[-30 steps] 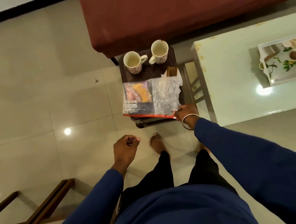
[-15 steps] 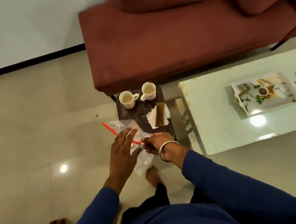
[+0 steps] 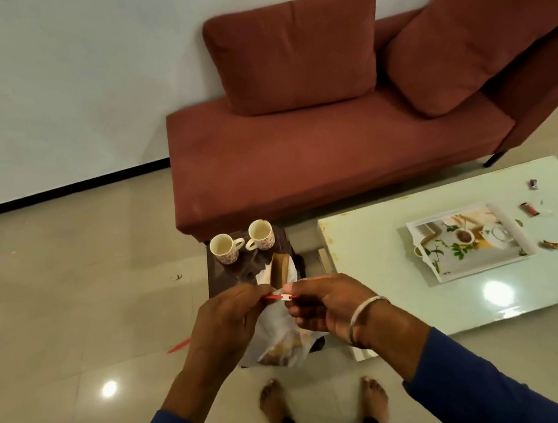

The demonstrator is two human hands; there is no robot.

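Now left hand [image 3: 224,324], right hand [image 3: 329,306]: grip clamped on red edge of zip bag [image 3: 277,344]; stool [image 3: 229,273] beyond, open floor [image 3: 75,319] leftward.

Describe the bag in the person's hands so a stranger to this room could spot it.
Find the red sofa; before it stands a dark table with two cups. Nearer, the left hand and right hand hold a clear plastic bag. It alone has a red zip strip and white slider.

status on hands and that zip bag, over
Left hand grips red zip strip, right hand pinches white slider. Zip bag hangs between them. Side table just beyond, nothing blocking.
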